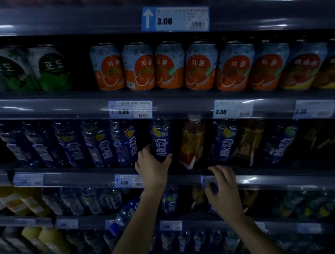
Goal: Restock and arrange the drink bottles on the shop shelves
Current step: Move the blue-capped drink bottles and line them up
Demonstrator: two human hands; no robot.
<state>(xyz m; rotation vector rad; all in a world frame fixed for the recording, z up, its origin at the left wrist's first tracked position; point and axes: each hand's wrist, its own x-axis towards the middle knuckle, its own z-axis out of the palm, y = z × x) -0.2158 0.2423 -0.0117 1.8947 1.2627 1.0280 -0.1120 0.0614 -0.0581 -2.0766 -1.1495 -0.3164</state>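
Note:
A blue-labelled drink bottle stands upright on the middle shelf, and my left hand grips its base from below. To its left runs a row of several matching blue bottles. An orange drink bottle leans just to its right, then another blue bottle. My right hand hovers in front of the shelf edge below the orange bottle, fingers spread and curled, holding nothing.
Orange-printed cans and green cans fill the shelf above. Price tags line the shelf rails. Lower shelves hold yellow juice bottles and more blue bottles. The scene is dim.

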